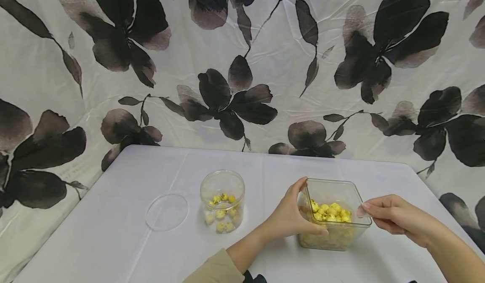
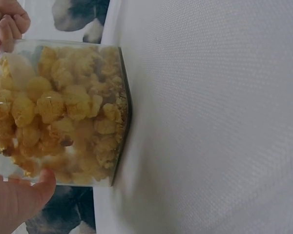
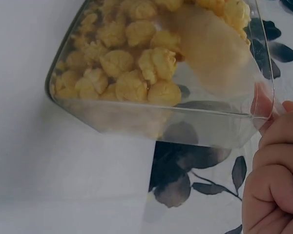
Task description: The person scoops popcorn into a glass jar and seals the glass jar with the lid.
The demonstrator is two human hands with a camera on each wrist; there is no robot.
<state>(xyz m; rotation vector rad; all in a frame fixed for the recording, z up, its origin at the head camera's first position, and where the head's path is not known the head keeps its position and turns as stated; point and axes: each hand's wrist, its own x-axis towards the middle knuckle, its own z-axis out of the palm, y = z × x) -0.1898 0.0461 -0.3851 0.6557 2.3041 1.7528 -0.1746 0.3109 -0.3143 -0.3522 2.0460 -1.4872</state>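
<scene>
Now your left hand (image 1: 289, 217) grips the near-left side of the square box (image 1: 333, 194) of popcorn (image 1: 330, 212) on the desk (image 1: 113, 241). Your right hand (image 1: 394, 217) pinches its right corner. Left of your left hand stand a round jar (image 1: 222, 201) and a lid (image 1: 167, 212).

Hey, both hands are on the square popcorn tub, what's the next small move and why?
Probably lift the tub and carry it toward the round jar. The left hand grips its left side and the right hand pinches its right corner; the jar stands open with little popcorn in it, its lid lying beside it.
</scene>
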